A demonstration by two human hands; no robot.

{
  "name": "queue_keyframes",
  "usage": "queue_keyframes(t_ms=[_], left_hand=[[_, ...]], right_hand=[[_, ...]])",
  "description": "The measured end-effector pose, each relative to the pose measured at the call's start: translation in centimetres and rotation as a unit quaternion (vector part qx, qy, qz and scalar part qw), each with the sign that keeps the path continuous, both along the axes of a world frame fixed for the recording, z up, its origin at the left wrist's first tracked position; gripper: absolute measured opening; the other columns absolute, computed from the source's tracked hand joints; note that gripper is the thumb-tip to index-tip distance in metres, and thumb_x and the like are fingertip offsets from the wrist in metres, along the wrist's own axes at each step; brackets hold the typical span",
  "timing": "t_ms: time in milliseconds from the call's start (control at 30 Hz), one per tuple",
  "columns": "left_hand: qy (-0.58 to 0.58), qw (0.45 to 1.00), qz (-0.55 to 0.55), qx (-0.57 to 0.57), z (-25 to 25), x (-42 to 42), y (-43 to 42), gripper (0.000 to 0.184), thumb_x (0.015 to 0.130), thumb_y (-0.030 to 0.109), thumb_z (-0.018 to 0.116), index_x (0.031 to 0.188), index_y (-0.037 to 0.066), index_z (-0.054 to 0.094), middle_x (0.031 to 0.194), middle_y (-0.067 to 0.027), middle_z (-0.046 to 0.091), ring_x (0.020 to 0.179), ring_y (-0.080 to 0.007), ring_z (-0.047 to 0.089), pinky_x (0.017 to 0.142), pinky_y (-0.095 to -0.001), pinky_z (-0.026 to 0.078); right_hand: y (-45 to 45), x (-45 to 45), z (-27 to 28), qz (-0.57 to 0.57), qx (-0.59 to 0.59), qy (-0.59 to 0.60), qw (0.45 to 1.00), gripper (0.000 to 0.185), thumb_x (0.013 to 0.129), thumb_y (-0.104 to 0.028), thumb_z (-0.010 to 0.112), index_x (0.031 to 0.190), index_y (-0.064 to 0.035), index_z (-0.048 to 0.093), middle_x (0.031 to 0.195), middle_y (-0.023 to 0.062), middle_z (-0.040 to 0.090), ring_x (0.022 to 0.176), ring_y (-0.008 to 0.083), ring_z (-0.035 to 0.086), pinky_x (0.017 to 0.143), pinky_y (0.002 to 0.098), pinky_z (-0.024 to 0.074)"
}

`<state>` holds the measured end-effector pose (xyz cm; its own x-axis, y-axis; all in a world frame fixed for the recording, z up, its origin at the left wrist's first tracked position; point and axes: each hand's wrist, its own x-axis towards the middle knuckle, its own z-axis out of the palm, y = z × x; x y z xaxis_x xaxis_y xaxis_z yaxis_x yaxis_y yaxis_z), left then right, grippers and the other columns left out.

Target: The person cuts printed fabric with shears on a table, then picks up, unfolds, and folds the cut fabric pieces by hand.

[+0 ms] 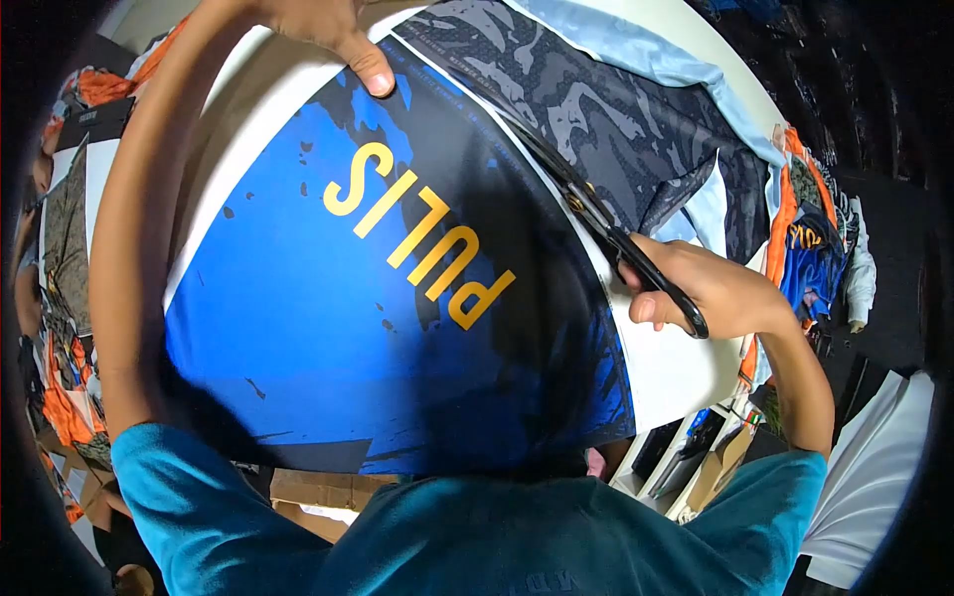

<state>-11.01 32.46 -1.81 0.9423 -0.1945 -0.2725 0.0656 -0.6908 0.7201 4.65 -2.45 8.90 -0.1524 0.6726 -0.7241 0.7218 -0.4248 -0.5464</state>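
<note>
Teal shirt (477,536) | right grip (708,286) clamps scissors (618,241) | blue panel (268,328) seems part-cut, remainder toward table's (686,370) far edge | left grip (323,28) unclear

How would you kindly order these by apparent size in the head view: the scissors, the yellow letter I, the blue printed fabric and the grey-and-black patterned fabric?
Largest to smallest, as they look:
1. Blue printed fabric
2. Grey-and-black patterned fabric, partly covered
3. Scissors, partly hidden by the hand
4. Yellow letter I
</note>
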Motion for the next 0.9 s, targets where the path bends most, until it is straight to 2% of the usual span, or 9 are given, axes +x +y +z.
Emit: queue_keyframes(t_ms=[333,467,567,633,833,900], left_hand=[[0.025,0.999,-0.003,0.033,1.3,0.0,-0.3,0.116,0.059,0.075,0.064,0.148,0.022,0.012,0.153,-0.0168,0.0,0.14,-0.0392,-0.002,0.109,-0.0608,-0.001],[-0.044,0.985,-0.047,0.158,1.6,0.4,-0.3,0.117,0.059,0.077,0.061,0.148,0.02,0.011,0.152,-0.0172,-0.001,0.14,-0.0393,-0.002,0.109,-0.0612,-0.001],[-0.041,0.98,-0.034,0.194,3.9,0.0,-2.2,0.119,0.059,0.079,0.059,0.148,0.018,0.01,0.152,-0.0183,-0.003,0.14,-0.039,-0.004,0.109,-0.0608,-0.002],[-0.065,0.937,0.047,0.339,3.8,-0.9,-3.3,0.115,0.045,0.078,0.066,0.143,0.032,0.027,0.152,0.0015,0.018,0.14,-0.0297,0.016,0.112,-0.0546,0.015],[-0.031,0.953,0.049,0.297,4.2,-0.3,-3.2,0.124,0.038,0.081,0.065,0.144,0.032,0.024,0.153,0.0003,0.013,0.142,-0.0268,0.003,0.113,-0.0554,0.005],[-0.022,0.964,0.006,0.266,4.5,0.0,-2.7,0.121,0.049,0.08,0.062,0.146,0.024,0.017,0.152,-0.0095,0.004,0.141,-0.0327,-0.001,0.111,-0.0578,0.001]], right_hand=[[-0.1,0.1,0.1,-0.018,-0.023,0.023,0.999,0.061,0.083,-0.065,0.049,0.079,-0.004,0.045,0.059,0.0053,0.05,0.049,0.0223,0.05,0.051,0.0313,0.037],[0.0,-0.1,0.3,-0.038,-0.044,0.011,0.998,0.057,0.083,-0.06,0.055,0.08,-0.0037,0.046,0.059,0.0057,0.051,0.049,0.0226,0.049,0.051,0.0323,0.0373],[0.1,0.1,0.5,-0.01,0.004,-0.003,1.0,0.055,0.085,-0.057,0.054,0.079,-0.0023,0.048,0.058,0.0071,0.052,0.049,0.0245,0.05,0.051,0.0341,0.0379],[0.1,-0.2,0.3,0.015,0.025,-0.002,1.0,0.054,0.087,-0.054,0.053,0.078,-0.0008,0.05,0.056,0.0084,0.052,0.048,0.0264,0.051,0.051,0.0358,0.0385],[-0.1,-0.6,0.4,0.019,0.02,-0.032,0.999,0.054,0.086,-0.054,0.053,0.078,-0.001,0.049,0.059,0.0112,0.055,0.051,0.0298,0.052,0.053,0.0379,0.0393],[-0.3,-0.7,0.3,0.024,0.031,-0.049,0.998,0.054,0.086,-0.054,0.053,0.077,-0.0012,0.049,0.059,0.0118,0.055,0.051,0.0304,0.052,0.053,0.0382,0.0395]])
